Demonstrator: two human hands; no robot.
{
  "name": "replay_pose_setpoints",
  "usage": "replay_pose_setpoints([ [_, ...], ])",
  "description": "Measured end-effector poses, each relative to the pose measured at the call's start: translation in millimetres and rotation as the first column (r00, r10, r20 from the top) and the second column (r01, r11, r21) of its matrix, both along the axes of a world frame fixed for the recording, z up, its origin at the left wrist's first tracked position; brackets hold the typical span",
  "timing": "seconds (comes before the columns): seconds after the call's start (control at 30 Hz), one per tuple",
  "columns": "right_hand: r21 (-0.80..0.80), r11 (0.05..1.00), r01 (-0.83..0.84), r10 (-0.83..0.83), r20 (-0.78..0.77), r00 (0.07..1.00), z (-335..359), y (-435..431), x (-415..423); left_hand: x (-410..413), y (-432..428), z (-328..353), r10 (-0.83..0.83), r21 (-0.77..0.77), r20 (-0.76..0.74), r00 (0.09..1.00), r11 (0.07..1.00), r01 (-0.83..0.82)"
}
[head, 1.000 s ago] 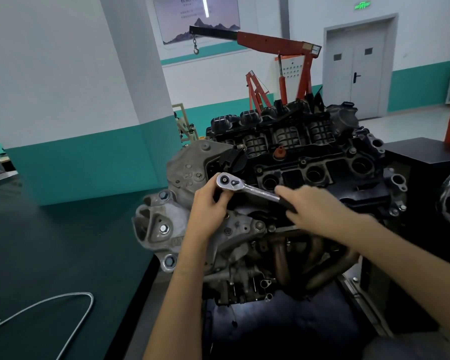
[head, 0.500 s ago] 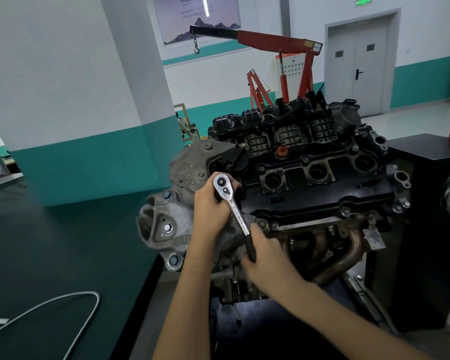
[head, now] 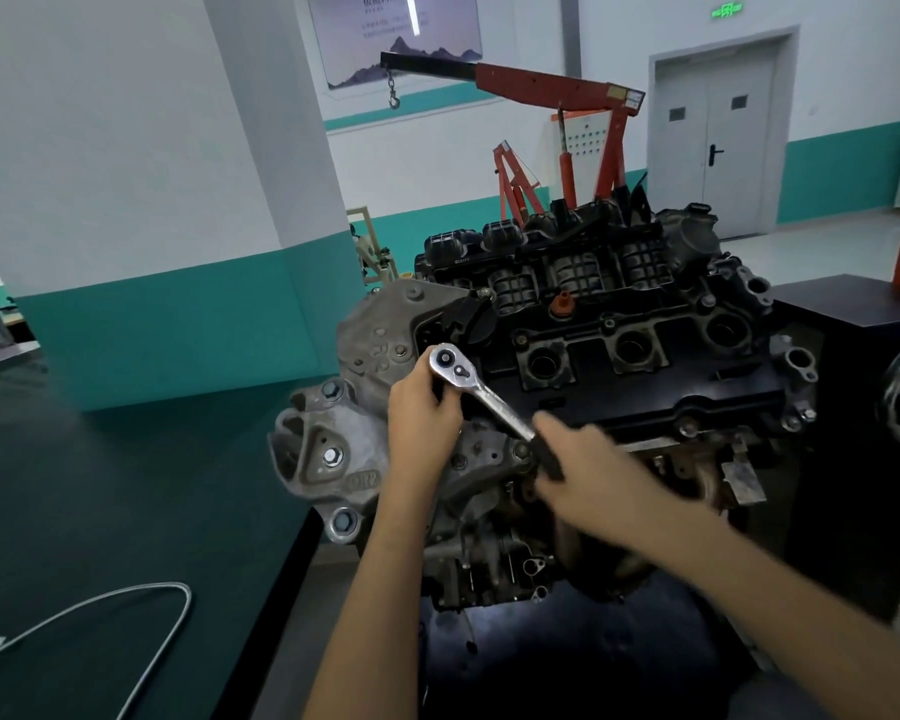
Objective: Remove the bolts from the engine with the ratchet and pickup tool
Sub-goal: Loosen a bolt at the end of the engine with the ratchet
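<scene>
So the chrome ratchet with the black handle (head: pixel 481 394), stiff and likely slick, sits at 9 o'clock on the grey-and-black engine (head: pixel 619 356), left grip (head: pixel 422 413) curled round its head, right grip (head: pixel 588 470) wrapped round the handle toward 5 o'clock, best for leverage.

Bare left hand (head: pixel 421 410), bare right hand (head: pixel 591 472), latter blurred. Bare left forearm (head: pixel 380 589), right forearm (head: pixel 780 579) up to frame edge.

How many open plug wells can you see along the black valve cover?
3, in a row across the black valve cover: left well beside the ratchet, middle well, right well. The ratchet head may hide another.
</scene>
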State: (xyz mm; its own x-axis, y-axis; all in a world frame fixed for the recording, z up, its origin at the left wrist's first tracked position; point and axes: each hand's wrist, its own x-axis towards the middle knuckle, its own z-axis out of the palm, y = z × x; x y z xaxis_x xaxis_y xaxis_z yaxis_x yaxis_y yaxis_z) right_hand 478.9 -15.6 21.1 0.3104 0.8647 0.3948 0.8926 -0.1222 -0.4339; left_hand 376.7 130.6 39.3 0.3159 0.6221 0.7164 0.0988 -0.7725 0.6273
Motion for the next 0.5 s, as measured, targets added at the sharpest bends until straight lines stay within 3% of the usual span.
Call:
replay_pose_setpoints([
  [0.03, 0.029, 0.999, -0.039, 0.043, -0.174, 0.984, -15.3, 1.4, -16.9, 0.0, -0.1, -0.7, -0.018, 0.018, -0.023, 1.000, 1.000, 0.018],
  [0.1, 0.123, 0.992, 0.008, 0.036, -0.352, 0.935, -35.5, 12.1, -46.7, -0.5, -0.5, -0.8, -0.048, 0.042, -0.039, 0.998, 0.998, 0.050],
  [0.2, 0.201, 0.979, 0.031, 0.057, -0.417, 0.907, -43.9, 27.0, -70.8, -3.0, 0.1, 1.4, -0.101, 0.041, -0.015, 0.995, 0.994, 0.102],
  [0.27, 0.177, 0.984, 0.004, 0.065, -0.383, 0.921, -39.4, 24.4, -60.5, -4.2, 0.7, 2.6, -0.149, 0.046, -0.005, 0.989, 0.988, 0.149],
  [0.37, 0.061, 0.996, -0.071, 0.083, -0.227, 0.970, -19.4, 5.6, -16.1, -6.2, 1.4, 4.3, -0.207, 0.030, -0.055, 0.977, 0.978, 0.209],
  [0.43, -0.048, 0.999, -0.005, 0.009, 0.094, 0.995, 7.7, -1.3, 23.0, -7.0, 1.7, 5.5, -0.212, 0.023, -0.097, 0.972, 0.976, 0.215],
  [0.5, -0.089, 0.991, 0.101, -0.051, 0.446, 0.894, 39.9, -1.5, 54.0, -6.1, 2.1, 5.0, -0.180, 0.015, -0.084, 0.980, 0.983, 0.182],
])
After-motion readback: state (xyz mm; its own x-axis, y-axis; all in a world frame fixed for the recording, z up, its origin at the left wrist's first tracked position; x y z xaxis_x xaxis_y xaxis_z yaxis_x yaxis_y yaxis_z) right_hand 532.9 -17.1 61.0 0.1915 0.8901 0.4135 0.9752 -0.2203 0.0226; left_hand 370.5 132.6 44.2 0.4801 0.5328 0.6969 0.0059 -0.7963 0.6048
